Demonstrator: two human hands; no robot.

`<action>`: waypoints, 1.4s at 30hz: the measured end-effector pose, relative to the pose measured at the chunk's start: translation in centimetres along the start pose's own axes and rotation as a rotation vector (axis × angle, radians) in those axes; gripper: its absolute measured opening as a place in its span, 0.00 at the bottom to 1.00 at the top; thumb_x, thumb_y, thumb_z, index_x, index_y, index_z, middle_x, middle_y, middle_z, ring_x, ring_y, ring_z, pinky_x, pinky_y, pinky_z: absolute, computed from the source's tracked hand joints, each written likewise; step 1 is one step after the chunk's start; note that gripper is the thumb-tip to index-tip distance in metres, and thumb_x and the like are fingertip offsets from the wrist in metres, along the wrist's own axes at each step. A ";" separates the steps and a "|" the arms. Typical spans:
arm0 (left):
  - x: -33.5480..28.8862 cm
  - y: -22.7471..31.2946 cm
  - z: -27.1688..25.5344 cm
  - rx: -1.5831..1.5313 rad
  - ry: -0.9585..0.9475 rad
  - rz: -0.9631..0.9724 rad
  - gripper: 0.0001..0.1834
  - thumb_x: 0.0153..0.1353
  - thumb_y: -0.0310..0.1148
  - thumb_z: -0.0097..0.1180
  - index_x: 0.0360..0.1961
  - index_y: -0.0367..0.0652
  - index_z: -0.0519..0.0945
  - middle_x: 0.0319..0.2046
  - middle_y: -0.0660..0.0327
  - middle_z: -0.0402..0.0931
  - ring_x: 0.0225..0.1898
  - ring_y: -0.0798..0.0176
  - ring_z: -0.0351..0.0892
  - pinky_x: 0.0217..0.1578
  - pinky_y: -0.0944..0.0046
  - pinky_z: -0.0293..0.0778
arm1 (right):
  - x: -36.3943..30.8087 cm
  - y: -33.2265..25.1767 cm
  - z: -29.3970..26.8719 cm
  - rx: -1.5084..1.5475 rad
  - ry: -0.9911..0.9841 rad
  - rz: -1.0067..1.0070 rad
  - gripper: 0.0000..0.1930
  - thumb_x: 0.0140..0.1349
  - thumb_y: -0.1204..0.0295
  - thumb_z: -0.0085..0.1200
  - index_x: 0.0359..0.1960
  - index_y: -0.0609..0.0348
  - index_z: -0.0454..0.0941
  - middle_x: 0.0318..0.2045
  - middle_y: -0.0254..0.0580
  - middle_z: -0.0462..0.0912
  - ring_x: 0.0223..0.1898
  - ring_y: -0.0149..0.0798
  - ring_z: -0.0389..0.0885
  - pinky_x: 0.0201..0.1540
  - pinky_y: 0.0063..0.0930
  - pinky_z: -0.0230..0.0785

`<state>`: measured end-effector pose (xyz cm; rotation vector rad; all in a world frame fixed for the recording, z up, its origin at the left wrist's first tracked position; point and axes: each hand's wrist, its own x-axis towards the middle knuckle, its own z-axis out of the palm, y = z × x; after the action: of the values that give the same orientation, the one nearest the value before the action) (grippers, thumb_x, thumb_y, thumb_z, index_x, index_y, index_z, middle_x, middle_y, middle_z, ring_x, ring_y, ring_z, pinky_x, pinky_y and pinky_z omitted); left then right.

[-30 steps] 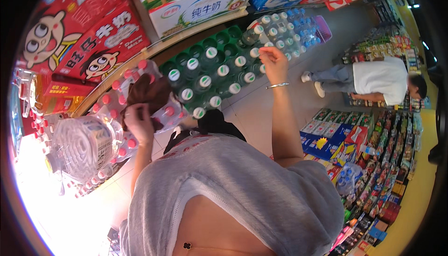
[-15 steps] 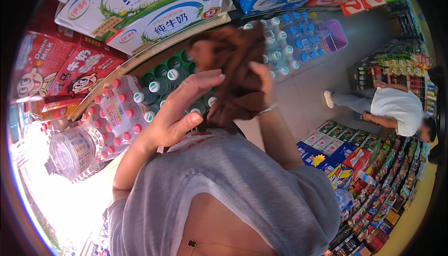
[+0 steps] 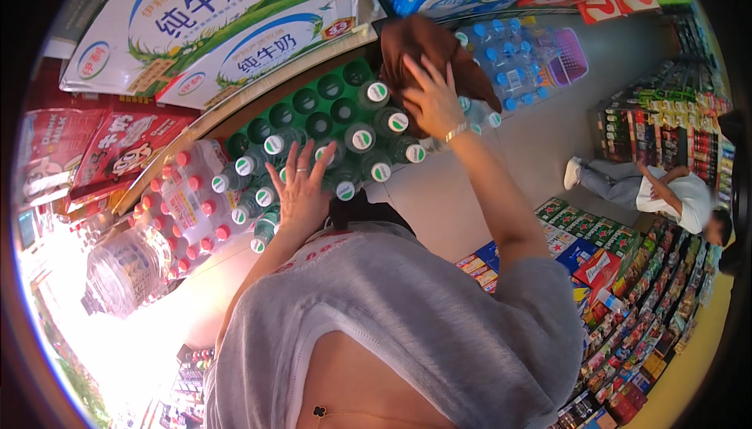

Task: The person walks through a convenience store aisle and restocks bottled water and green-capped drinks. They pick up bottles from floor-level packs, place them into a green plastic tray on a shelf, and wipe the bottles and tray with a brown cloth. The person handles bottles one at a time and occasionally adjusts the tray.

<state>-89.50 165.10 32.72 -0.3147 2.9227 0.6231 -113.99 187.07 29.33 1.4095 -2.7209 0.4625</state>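
My right hand (image 3: 435,106) lies with fingers spread on a crumpled brown cloth (image 3: 409,47), which drapes over bottles beside a green crate (image 3: 317,100). A band circles that wrist. Over on the left, my left hand (image 3: 303,198) wears a ring and has its fingers apart, just at the tops of clear bottles (image 3: 360,138) with white-and-green caps. Whether its fingertips touch a cap I cannot tell. Several round slots of the crate show no bottle. The cloth hides some of the caps beneath it.
White-and-green milk boxes (image 3: 211,14) sit on a shelf beyond the crate, with red boxes (image 3: 125,147) to the left. Red-capped bottles (image 3: 188,202) stand left, blue-capped bottles (image 3: 513,77) and a purple basket (image 3: 572,57) right. Another person (image 3: 677,198) stands at far right, near stocked shelves.
Both hands have come down and apart from in front of me. The cloth, earlier raised between them, now rests on the bottles to the right under my right hand.
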 end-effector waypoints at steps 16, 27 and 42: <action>0.6 -0.5 0.0 0.001 -0.005 0.002 0.55 0.42 0.33 0.70 0.72 0.56 0.54 0.63 0.62 0.63 0.71 0.51 0.50 0.65 0.26 0.41 | 7.0 10.1 2.5 0.071 0.526 0.469 0.10 0.66 0.67 0.53 0.43 0.59 0.77 0.43 0.48 0.82 0.48 0.54 0.78 0.60 0.62 0.60; 0.8 -0.2 0.8 0.080 0.017 -0.040 0.56 0.42 0.35 0.69 0.73 0.53 0.52 0.61 0.61 0.66 0.71 0.52 0.50 0.66 0.27 0.42 | -9.1 3.5 -1.2 -0.187 0.488 0.429 0.07 0.62 0.70 0.56 0.40 0.57 0.77 0.31 0.48 0.80 0.34 0.54 0.76 0.40 0.45 0.71; 2.3 -0.6 -6.5 -0.205 -0.302 0.091 0.45 0.51 0.50 0.69 0.67 0.43 0.64 0.60 0.46 0.69 0.64 0.41 0.64 0.61 0.34 0.56 | -28.6 -6.5 14.4 1.247 0.476 1.698 0.15 0.61 0.66 0.53 0.38 0.68 0.83 0.40 0.53 0.85 0.44 0.43 0.83 0.50 0.33 0.73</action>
<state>-92.19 161.45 37.94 -0.0971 2.6002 0.9003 -90.63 202.14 12.24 -1.4410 -2.2664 2.1680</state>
